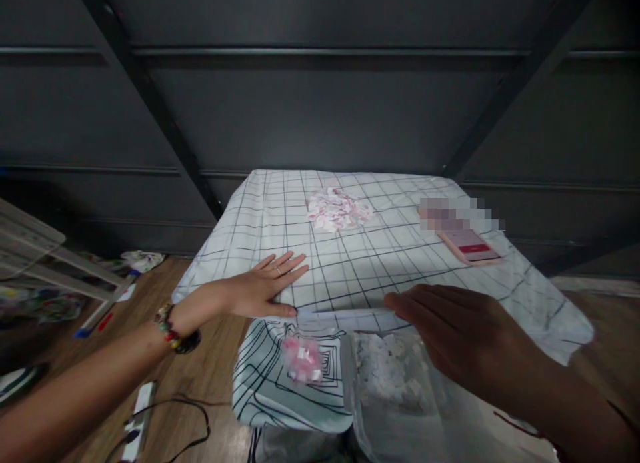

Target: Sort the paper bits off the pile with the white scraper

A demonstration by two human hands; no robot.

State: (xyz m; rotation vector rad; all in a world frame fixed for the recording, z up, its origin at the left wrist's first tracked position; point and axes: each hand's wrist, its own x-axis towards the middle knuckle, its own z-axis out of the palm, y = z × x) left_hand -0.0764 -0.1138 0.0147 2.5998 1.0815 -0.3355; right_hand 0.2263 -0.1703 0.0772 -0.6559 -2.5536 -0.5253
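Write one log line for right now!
left hand: flat on checked cloth | right hand: by cloth's near edge | paper scraps: heaped on cloth | phone: on cloth

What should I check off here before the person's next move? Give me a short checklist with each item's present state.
1. Left hand free of objects: ok, spread flat on the checked cloth.
2. Right hand empty: cannot tell; its palm side is hidden.
3. Paper pile clear of both hands: ok, it lies on the cloth beyond them.
4. Phone off the cloth: not ok, it lies on the cloth's right side.
5. Pink item clear of the hands: ok, it lies on the line-patterned cover.
6. Clear container unobstructed: not ok, the right hand and forearm block part of it from view.
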